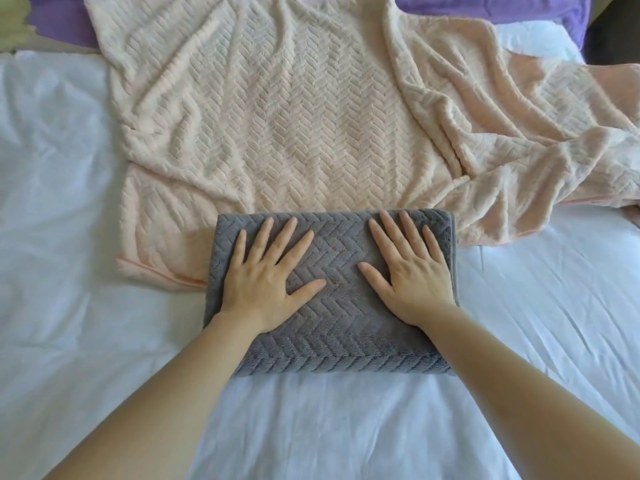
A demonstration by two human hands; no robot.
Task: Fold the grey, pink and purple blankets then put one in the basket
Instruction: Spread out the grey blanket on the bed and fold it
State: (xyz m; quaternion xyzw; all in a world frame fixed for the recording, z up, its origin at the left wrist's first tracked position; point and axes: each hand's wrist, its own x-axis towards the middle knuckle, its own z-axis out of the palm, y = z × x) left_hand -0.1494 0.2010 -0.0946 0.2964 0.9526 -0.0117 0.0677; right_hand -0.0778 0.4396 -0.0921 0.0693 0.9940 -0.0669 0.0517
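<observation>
The grey blanket (334,327) lies folded into a thick rectangle on the white bed, its far edge overlapping the pink blanket. My left hand (265,275) presses flat on its left half, fingers spread and straight. On its right half my right hand (410,271) presses flat the same way. The pink blanket (294,116) is spread out and rumpled beyond the grey one, bunched in folds toward the right. Behind it the purple blanket (491,5) shows along the top edge and at the far left. No basket is in view.
A white sheet (62,237) covers the bed on both sides and in front of the grey blanket. A white pillow (540,39) lies at the far right. Something pale green (14,26) sits at the top left corner.
</observation>
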